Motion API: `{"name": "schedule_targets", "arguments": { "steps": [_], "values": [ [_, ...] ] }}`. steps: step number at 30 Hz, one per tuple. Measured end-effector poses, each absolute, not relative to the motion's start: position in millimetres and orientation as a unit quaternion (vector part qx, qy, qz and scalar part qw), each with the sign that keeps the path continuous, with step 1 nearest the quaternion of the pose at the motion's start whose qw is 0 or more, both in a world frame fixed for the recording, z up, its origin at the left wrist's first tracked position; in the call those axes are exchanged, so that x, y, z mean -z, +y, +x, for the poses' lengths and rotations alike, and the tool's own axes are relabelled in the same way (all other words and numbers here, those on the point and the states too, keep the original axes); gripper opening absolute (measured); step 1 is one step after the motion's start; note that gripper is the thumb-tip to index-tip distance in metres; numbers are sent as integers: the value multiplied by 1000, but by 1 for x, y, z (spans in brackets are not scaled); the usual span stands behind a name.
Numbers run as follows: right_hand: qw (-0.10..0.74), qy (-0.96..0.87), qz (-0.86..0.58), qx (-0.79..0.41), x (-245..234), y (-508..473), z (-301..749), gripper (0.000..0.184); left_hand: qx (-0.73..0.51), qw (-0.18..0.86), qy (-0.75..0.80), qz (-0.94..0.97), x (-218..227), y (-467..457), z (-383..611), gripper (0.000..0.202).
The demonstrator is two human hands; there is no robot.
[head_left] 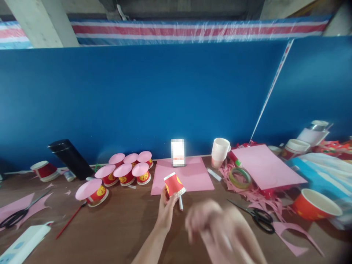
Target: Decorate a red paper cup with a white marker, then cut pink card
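Observation:
My left hand [165, 209] is closed around a small red paper cup [174, 184] with a yellow emblem and pale patterned rim, held tilted above the table. My right hand [209, 220] is smeared by motion to the right of it, so its fingers do not show clearly. Just below the cup lies a slim white stick [180, 204]. Behind is a pink paper sheet [194, 176] with a bright pixelated block at its back edge. Several finished-looking red cups topped with pink paper discs [123, 169] stand to the left.
Scissors [262, 219] and pink scraps lie at right, beside an orange paper bowl [316, 205], a tape roll [240, 178] and stacked white cups [220, 152]. At left are a black bottle [71, 159], a red brush [71, 220] and more scissors [20, 214]. A blue partition [165, 95] stands behind.

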State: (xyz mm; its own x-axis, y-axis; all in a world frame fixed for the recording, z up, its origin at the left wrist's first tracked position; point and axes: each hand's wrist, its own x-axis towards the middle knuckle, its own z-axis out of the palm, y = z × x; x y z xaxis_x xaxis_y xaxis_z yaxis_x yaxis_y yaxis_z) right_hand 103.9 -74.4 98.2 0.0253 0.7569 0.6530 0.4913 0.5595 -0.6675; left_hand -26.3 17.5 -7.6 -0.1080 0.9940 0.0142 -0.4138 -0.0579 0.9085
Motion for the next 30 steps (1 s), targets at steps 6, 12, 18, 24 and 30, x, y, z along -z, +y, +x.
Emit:
{"name": "schedule_targets", "arguments": {
  "steps": [6, 12, 18, 24, 30],
  "values": [
    [594, -514, -493, -375, -29, 26, 99, 27, -640, 570, 387, 340, 7, 17, -26, 53],
    [585, -533, -375, -482, 10, 34, 96, 40, -615, 555, 394, 397, 3, 16, -27, 57],
    [580, -526, -311, -539, 2, 31, 100, 44, -571, 525, 414, 477, -4, 12, -28, 59],
    [589, -411, -322, -617, -1, 32, 104, 44, -572, 544, 406, 461, -1, 12, -29, 60],
    [574, -396, -318, -642, -2, 31, 106, 37, -553, 532, 408, 494, 2, 15, -26, 56]
  ]
}}
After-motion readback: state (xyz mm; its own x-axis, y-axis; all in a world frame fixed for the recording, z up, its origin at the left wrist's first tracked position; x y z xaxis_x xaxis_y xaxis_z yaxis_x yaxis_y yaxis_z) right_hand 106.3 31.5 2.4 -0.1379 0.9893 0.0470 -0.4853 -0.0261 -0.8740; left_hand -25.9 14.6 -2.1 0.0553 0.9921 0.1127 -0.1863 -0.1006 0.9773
